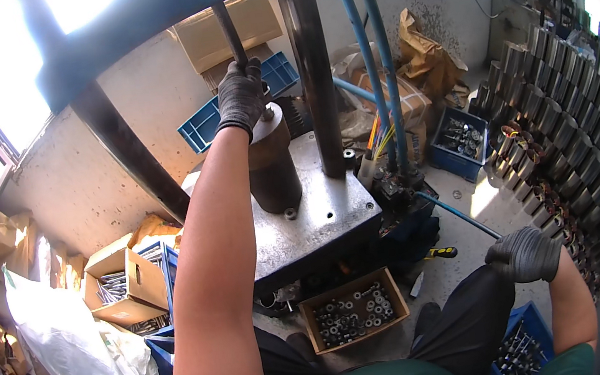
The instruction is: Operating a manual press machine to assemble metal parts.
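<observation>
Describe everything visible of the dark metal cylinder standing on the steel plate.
The dark metal cylinder stands upright on the scuffed silvery steel plate. Its side looks dull brownish-black, its top face paler, with a narrow metal piece at the centre. A small round metal fitting sits at its front base. The left hand, gloved dark grey, is at its top; whether they touch is unclear.
</observation>
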{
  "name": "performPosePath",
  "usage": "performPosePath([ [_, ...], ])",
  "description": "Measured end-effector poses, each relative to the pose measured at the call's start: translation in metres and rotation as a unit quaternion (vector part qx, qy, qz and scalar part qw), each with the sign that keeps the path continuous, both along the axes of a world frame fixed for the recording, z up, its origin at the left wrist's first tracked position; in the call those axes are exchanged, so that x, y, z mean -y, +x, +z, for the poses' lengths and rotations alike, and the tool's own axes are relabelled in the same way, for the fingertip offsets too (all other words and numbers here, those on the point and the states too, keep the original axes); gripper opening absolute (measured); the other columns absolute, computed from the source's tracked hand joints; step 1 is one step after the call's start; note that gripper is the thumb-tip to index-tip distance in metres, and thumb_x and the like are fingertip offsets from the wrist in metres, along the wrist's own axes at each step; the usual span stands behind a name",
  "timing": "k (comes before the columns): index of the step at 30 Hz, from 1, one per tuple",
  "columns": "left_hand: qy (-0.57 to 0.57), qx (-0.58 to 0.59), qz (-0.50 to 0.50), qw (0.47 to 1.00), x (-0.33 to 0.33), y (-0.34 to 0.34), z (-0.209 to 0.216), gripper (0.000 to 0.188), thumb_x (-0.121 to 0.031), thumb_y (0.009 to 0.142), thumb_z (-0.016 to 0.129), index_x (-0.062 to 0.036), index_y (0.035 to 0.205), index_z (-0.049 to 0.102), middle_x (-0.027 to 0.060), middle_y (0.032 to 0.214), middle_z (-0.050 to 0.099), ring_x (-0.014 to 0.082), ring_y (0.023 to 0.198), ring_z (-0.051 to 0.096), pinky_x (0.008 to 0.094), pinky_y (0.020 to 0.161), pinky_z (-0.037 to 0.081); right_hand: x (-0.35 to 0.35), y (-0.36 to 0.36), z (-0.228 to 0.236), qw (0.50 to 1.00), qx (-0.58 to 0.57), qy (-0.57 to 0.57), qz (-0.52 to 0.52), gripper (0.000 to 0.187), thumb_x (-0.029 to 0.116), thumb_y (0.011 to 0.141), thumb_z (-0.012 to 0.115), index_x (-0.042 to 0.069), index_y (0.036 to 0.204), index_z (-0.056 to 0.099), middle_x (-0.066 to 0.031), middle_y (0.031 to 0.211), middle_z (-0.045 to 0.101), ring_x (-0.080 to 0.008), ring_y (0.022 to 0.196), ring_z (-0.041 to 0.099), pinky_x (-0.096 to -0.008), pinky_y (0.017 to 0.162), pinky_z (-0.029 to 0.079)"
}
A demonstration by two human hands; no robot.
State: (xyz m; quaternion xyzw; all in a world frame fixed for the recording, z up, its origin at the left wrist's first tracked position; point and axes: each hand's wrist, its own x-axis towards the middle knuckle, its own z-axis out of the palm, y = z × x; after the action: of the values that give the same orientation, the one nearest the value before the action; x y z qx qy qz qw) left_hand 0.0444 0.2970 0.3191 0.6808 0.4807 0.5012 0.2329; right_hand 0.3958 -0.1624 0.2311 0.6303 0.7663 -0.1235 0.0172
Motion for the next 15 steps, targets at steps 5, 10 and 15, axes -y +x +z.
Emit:
performPosePath([
  [5, 0.007, -0.001, 0.0, 1.0, 0.003, 0.0, 0.0, 0.039, -0.043, 0.112, 0.059, -0.0066, 0.124, 0.065, 0.0073, 0.078, 0.069, 0.0174, 0.069, 0.07, 0.0359, 0.064, 0.059, -0.002, -0.005, 0.005, 0.989, -0.026, 0.148, -0.006, 0.019, 0.019, 0.09, 0.067, 0.01, 0.103, 0.077, -0.0133, 0.093, 0.077, -0.0369, 0.086, 0.075, -0.0479, 0.076, 0.06],
  [10, -0.002, 0.015, -0.005, 1.0, 0.001, 0.001, -0.003, 0.039, -0.042, 0.112, 0.06, -0.0064, 0.126, 0.064, 0.0086, 0.08, 0.069, 0.0176, 0.071, 0.07, 0.0357, 0.063, 0.06, -0.032, -0.015, 0.03, 0.96, 0.038, 0.275, -0.012, 0.012, 0.013, 0.091, 0.068, 0.008, 0.1, 0.072, -0.0155, 0.087, 0.072, -0.0405, 0.082, 0.072, -0.0501, 0.073, 0.057],
  [15, -0.017, 0.031, -0.019, 0.999, 0.0, 0.001, -0.004, 0.039, -0.042, 0.113, 0.059, -0.0067, 0.128, 0.063, 0.0086, 0.081, 0.067, 0.0174, 0.071, 0.069, 0.0351, 0.062, 0.061, -0.138, 0.001, 0.072, 0.876, -0.06, 0.473, -0.073, 0.011, 0.012, 0.094, 0.073, 0.004, 0.102, 0.071, -0.0212, 0.088, 0.071, -0.0417, 0.085, 0.072, -0.0497, 0.076, 0.057],
])
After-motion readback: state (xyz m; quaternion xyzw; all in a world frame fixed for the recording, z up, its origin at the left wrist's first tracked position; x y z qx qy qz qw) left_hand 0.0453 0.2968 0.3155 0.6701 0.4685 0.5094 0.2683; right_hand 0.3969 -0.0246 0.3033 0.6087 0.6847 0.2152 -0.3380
